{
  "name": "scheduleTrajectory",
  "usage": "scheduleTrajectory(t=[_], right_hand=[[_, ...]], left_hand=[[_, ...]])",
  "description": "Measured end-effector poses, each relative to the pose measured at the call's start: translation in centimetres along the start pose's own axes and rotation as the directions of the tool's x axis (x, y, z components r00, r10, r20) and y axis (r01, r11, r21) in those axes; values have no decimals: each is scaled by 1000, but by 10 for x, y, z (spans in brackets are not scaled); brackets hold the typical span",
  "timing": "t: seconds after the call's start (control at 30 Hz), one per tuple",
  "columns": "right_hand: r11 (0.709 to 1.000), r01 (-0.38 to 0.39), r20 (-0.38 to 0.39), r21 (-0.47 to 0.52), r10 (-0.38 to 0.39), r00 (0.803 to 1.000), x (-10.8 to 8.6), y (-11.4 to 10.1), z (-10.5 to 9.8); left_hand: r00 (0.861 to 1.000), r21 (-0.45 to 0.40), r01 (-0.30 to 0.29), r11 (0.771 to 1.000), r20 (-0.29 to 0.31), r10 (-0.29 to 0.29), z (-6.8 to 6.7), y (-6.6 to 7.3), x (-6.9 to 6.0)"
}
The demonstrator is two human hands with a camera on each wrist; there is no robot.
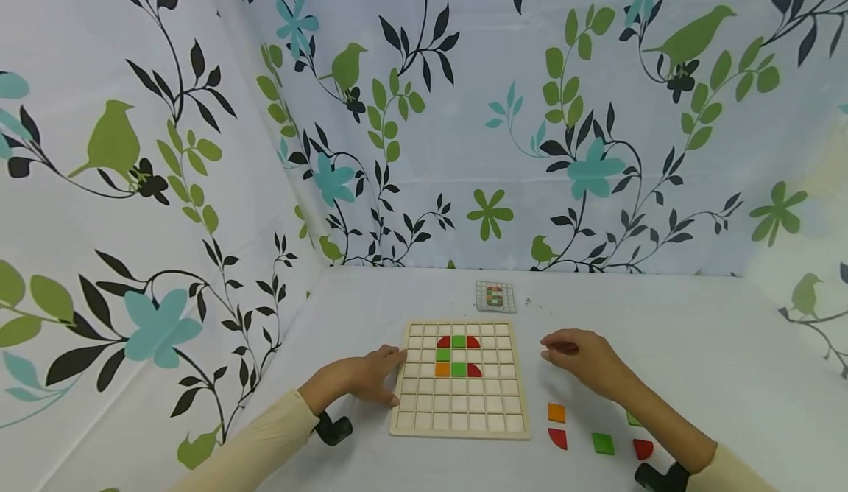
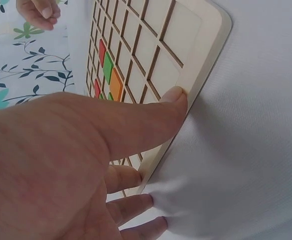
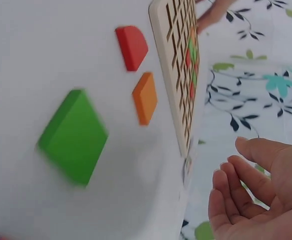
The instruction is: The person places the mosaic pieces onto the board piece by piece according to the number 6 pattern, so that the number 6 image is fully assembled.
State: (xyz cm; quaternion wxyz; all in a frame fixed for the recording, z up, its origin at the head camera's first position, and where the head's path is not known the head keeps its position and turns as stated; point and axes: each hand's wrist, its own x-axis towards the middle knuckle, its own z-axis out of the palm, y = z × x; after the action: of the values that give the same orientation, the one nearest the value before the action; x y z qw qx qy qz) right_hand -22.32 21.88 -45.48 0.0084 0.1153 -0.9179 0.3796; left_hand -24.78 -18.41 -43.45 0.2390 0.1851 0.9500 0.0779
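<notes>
A wooden grid board (image 1: 460, 434) lies flat on the table. In its upper cells sit red quarter-round pieces, green squares (image 1: 458, 370) and an orange square (image 1: 442, 369). My left hand (image 1: 371, 376) rests against the board's left side, with the thumb (image 2: 173, 102) on the rim and the other fingers spread along the edge. To the right of the board, my right hand (image 1: 586, 359) hovers above the table, fingers loosely bent and nothing held in them. Nearest below it are a loose orange square (image 1: 556, 412) and a red quarter-round piece (image 1: 558, 439).
More loose pieces lie at the lower right: a green square (image 1: 603, 444), a red piece (image 1: 642, 448) and a green piece (image 1: 633, 419) partly hidden by the right forearm. Behind the board lies a small pattern card (image 1: 495, 297). A printed curtain (image 1: 424, 146) hangs beyond the table.
</notes>
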Motion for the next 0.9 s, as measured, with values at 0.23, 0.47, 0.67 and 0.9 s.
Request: scheduleTrajectory(t=[0.23,0.47,0.67,0.9], right_hand=[[990,-130,61,57,126,990,-30,34,-37],[959,-272,109,79,263,959,-57,60,-57],[933,-344,160,102,326,932,-72,80,-59],[964,-253,150,83,239,959,-86,99,-56]], left_hand=[[1000,3,-3,1000,-4,3,2,-1,1],[1000,9,-8,1000,-11,9,0,0,0],[1000,9,-15,1000,-16,15,5,-6,6],[1000,11,-19,1000,-17,19,7,-8,8]])
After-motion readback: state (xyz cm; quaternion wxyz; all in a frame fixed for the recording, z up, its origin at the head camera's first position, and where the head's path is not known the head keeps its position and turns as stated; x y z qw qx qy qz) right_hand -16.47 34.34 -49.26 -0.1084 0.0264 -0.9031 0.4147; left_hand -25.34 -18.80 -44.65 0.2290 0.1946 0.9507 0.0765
